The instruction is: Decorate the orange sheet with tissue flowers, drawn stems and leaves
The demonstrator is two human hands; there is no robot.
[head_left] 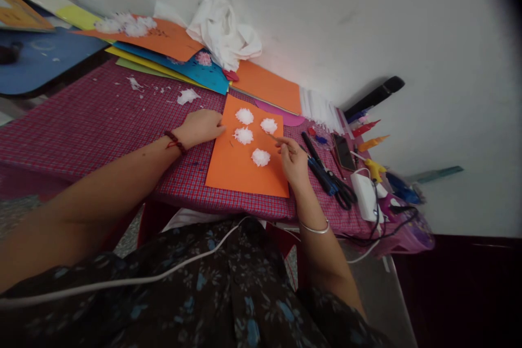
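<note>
An orange sheet of paper point(244, 176) lies on the table in front of me, with several white fluffy paper puffs point(261, 157) on it. My left hand point(204, 126) is at the sheet's left edge, fingers curled in and touching that edge. Over the right edge, my right hand point(292, 160) pinches a thin stick-like tool point(273, 136). Its tip is close to the upper right puff point(269, 125); whether it touches cannot be made out. A short dark mark point(231, 143) shows on the paper near the left puffs.
Coloured sheets point(204, 73) are stacked at the back left, beside a crumpled white cloth point(224, 32). White paper scraps point(188, 96) lie left. On the right are scissors point(342, 191), a phone point(343, 152), a yellow glue gun point(374, 169), a white power strip point(366, 196) and cables.
</note>
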